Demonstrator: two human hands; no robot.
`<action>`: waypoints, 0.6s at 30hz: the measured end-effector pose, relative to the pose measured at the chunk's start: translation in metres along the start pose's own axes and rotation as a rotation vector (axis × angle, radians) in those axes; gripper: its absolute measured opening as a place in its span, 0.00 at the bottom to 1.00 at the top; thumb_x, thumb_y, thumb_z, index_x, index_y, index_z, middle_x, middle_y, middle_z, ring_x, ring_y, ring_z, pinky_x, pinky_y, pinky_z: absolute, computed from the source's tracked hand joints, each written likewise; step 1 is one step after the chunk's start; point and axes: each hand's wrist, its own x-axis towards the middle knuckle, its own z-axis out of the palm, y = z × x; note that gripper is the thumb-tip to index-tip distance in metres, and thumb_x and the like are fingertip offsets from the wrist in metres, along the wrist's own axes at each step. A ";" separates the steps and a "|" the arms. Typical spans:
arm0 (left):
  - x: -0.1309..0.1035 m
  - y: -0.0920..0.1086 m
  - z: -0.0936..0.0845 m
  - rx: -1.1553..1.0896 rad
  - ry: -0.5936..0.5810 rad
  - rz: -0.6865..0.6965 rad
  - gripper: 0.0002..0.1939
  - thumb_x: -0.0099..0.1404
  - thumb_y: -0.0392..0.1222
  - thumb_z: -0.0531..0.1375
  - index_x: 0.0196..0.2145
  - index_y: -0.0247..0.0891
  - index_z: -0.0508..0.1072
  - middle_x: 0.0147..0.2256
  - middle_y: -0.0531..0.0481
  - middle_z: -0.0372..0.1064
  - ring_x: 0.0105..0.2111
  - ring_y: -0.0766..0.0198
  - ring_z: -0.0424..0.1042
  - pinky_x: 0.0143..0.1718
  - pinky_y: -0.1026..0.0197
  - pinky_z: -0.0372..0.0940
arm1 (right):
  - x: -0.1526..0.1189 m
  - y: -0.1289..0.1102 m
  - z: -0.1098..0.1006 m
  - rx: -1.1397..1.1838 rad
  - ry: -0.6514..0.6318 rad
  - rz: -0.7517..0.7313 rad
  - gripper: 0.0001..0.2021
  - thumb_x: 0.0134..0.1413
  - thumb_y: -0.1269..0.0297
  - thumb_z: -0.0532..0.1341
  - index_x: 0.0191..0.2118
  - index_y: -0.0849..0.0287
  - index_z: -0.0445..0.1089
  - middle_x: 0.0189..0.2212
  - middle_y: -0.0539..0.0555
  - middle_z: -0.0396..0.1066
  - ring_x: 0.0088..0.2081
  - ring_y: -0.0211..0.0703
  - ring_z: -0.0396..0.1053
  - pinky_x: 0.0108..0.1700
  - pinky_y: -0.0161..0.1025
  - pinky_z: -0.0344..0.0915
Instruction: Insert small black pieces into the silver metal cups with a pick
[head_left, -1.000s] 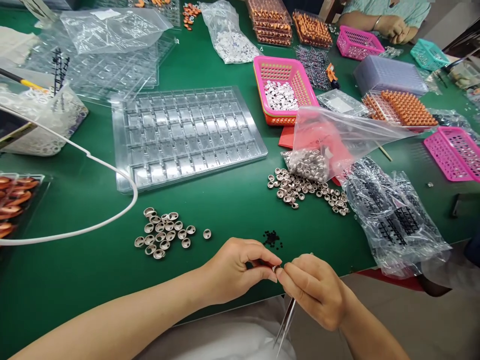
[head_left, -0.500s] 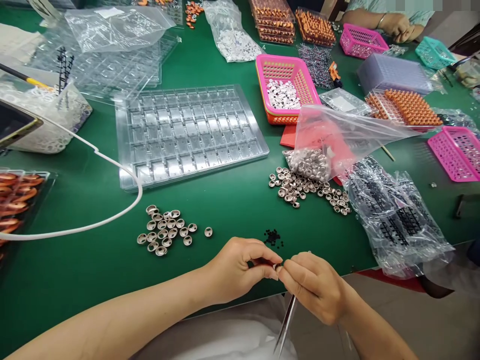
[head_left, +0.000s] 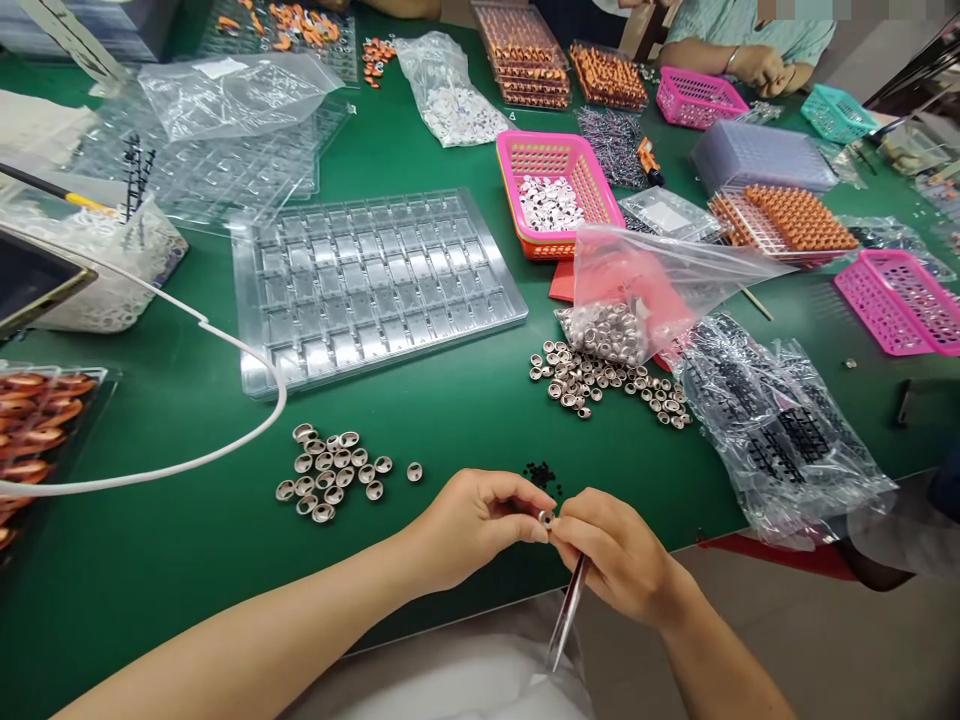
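Note:
Between thumb and forefinger, my left hand point(head_left: 480, 525) pinches a small silvery ring-shaped piece point(head_left: 547, 519). My right hand point(head_left: 615, 550) touches the piece's right side with its fingertips and holds metal tweezers point(head_left: 568, 612), whose tips point down toward my lap. Just beyond the fingers lies a small heap of tiny black parts point(head_left: 540, 474). A group of similar silvery pieces point(head_left: 334, 470) rests on the green table to the left. More of them point(head_left: 577, 375) are spread beyond my hands, beside a partly filled clear bag point(head_left: 607, 330).
A clear compartment tray point(head_left: 382, 285) lies at centre left, with a white cable point(head_left: 247, 435) curving past it. Pink baskets point(head_left: 611, 200), bags of black parts point(head_left: 787, 430) and orange pieces stand around. Another person's hands point(head_left: 761, 70) are at the far right.
The view has shifted slightly. The ring-shaped piece now shows more clearly between my fingertips, and my right hand with the tweezers has turned a little.

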 end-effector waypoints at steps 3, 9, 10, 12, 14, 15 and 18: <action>0.000 0.004 -0.001 -0.171 -0.004 -0.034 0.10 0.51 0.34 0.72 0.34 0.35 0.82 0.28 0.53 0.78 0.30 0.66 0.74 0.38 0.63 0.71 | -0.005 -0.004 0.006 0.074 0.219 0.102 0.16 0.60 0.78 0.62 0.52 0.57 0.67 0.34 0.52 0.73 0.32 0.38 0.69 0.32 0.36 0.70; 0.001 0.008 -0.003 -0.245 0.000 -0.083 0.12 0.47 0.36 0.75 0.32 0.34 0.81 0.30 0.50 0.78 0.30 0.65 0.74 0.38 0.60 0.72 | -0.006 -0.008 0.024 0.205 0.775 0.478 0.08 0.58 0.75 0.64 0.41 0.56 0.71 0.29 0.50 0.68 0.31 0.40 0.68 0.29 0.37 0.67; 0.001 0.008 -0.003 -0.248 0.000 -0.088 0.12 0.47 0.35 0.75 0.32 0.34 0.81 0.30 0.51 0.78 0.30 0.65 0.74 0.38 0.61 0.71 | -0.007 -0.007 0.026 0.210 0.824 0.518 0.06 0.59 0.74 0.63 0.40 0.57 0.71 0.29 0.50 0.68 0.31 0.40 0.68 0.29 0.37 0.67; 0.001 0.007 -0.002 -0.251 0.003 -0.097 0.12 0.47 0.34 0.75 0.32 0.34 0.81 0.29 0.51 0.78 0.29 0.66 0.74 0.38 0.62 0.71 | -0.008 -0.003 0.030 0.224 0.873 0.577 0.04 0.59 0.72 0.64 0.39 0.57 0.71 0.30 0.51 0.68 0.32 0.40 0.69 0.29 0.37 0.65; 0.000 0.007 -0.002 -0.245 0.009 -0.104 0.12 0.47 0.34 0.74 0.32 0.34 0.81 0.29 0.52 0.78 0.30 0.67 0.73 0.37 0.63 0.70 | -0.010 -0.001 0.033 0.235 0.892 0.604 0.03 0.59 0.71 0.64 0.38 0.57 0.72 0.30 0.51 0.68 0.32 0.41 0.70 0.28 0.36 0.65; 0.000 0.006 -0.002 -0.240 0.011 -0.107 0.12 0.47 0.34 0.74 0.32 0.34 0.81 0.29 0.52 0.78 0.30 0.66 0.74 0.37 0.62 0.70 | -0.010 0.000 0.033 0.238 0.901 0.605 0.03 0.59 0.71 0.64 0.38 0.57 0.72 0.31 0.51 0.68 0.33 0.41 0.70 0.28 0.36 0.65; 0.000 0.006 -0.001 -0.221 0.017 -0.098 0.12 0.47 0.34 0.74 0.31 0.34 0.80 0.28 0.52 0.77 0.30 0.65 0.74 0.38 0.62 0.70 | -0.011 0.000 0.033 0.249 0.911 0.589 0.03 0.58 0.72 0.65 0.38 0.57 0.73 0.30 0.51 0.69 0.32 0.41 0.70 0.27 0.36 0.64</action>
